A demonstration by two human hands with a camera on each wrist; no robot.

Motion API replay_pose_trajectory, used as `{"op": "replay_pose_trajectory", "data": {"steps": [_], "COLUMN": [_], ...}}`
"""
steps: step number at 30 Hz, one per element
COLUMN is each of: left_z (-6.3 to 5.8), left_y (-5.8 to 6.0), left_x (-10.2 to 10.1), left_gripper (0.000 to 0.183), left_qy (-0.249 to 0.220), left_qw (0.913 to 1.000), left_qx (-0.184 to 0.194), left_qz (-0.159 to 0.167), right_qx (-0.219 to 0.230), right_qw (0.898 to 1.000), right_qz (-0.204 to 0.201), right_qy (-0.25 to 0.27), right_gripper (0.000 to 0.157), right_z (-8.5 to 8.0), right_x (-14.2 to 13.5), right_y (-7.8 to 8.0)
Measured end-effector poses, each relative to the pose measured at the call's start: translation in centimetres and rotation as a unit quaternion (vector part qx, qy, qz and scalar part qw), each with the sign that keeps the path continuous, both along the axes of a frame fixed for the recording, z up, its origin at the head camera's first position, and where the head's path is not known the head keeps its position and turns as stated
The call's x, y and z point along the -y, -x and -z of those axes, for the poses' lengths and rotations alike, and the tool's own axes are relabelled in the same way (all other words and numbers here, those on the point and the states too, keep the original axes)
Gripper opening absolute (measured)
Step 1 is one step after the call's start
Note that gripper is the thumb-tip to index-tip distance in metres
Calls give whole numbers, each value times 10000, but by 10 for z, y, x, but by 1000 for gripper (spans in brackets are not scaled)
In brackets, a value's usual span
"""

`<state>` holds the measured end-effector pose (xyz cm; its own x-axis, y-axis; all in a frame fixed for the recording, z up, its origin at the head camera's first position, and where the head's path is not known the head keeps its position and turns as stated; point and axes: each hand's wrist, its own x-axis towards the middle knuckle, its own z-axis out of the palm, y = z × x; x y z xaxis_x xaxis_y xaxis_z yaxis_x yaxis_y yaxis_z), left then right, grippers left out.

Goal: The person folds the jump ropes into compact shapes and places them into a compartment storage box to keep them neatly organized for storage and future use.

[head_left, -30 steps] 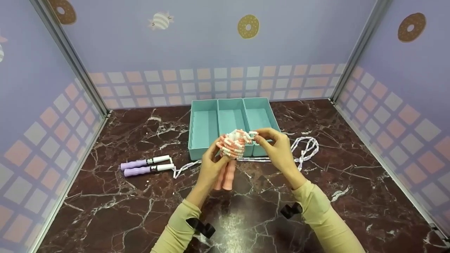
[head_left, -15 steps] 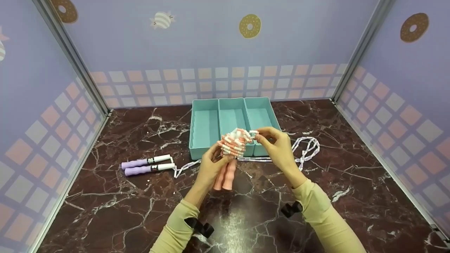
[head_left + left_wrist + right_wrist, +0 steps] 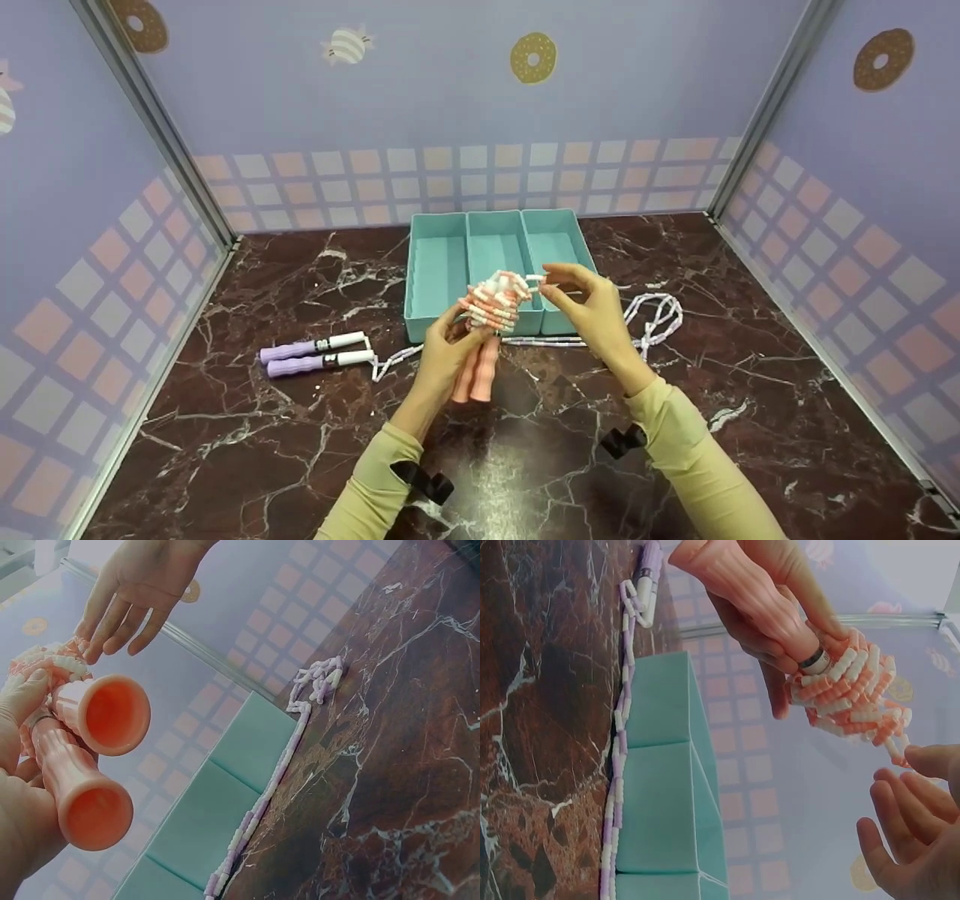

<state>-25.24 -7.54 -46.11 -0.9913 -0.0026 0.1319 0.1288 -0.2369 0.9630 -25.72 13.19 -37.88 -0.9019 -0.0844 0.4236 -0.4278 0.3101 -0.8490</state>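
A coral-and-white beaded jump rope (image 3: 493, 309) is wound in a thick bundle round the upper part of its own handles (image 3: 486, 369). My left hand (image 3: 447, 354) grips it from the left, holding it above the table with the coral handle ends pointing down toward me. In the left wrist view the hollow ends of both handles (image 3: 96, 817) face the camera. To the right of the bundle, my right hand (image 3: 594, 306) pinches a short loop of beads (image 3: 897, 753) between thumb and forefinger. Its other fingers are loosely bent in the right wrist view.
Behind the hands stands a teal tray (image 3: 435, 327) with three compartments. A second jump rope, with purple-and-white handles (image 3: 300, 366), lies at the left. Its beaded cord (image 3: 652, 330) runs along the tray's front to a coil at the right. Patterned walls enclose the marble-look table (image 3: 315, 465).
My left hand has shifted slightly left with the coral bundle and handles. My right hand has risen a little, still pinching the bead loop. The purple rope and tray stay put.
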Motion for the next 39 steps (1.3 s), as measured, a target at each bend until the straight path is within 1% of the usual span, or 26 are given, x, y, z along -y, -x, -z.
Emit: {"op": "replay_pose_trajectory", "data": {"steps": [4, 8, 14, 17, 19, 25, 29, 33, 39], "left_z": [-2, -6, -11, -13, -13, -14, -19, -24, -28], "left_y": [2, 5, 14, 19, 23, 33, 39, 44, 52], "left_x": [2, 3, 8, 12, 14, 20, 24, 27, 31], "left_gripper": [64, 64, 61, 61, 62, 62, 64, 64, 65], "left_qy": [-139, -235, -439, -486, -476, -321, -335, -285, -215], "left_qw": [9999, 9997, 9989, 9984, 9983, 9979, 9974, 9970, 9961], "left_qx": [64, 97, 67, 38, 37, 57, 44, 71, 150], "left_qz": [-56, -67, -166, -275, -335, -558, -643, -722, -844], "right_qx": [93, 110, 33, -53, -144, -431, -531, -616, -837], "right_qw": [9999, 9996, 9997, 9994, 9990, 9946, 9912, 9889, 9828], "right_qz": [-12, 41, 152, 220, 278, 577, 720, 817, 1024], "right_qy": [-104, -243, -211, -249, -326, -742, -977, -1073, -1291], "right_gripper": [38, 47, 54, 56, 56, 55, 55, 56, 55], "right_z": [-7, -6, 13, 19, 20, 25, 28, 31, 37], "right_x": [-2, -6, -15, -20, -23, -29, -33, -38, -45], "right_y": [-4, -2, 18, 24, 26, 31, 34, 37, 43]}}
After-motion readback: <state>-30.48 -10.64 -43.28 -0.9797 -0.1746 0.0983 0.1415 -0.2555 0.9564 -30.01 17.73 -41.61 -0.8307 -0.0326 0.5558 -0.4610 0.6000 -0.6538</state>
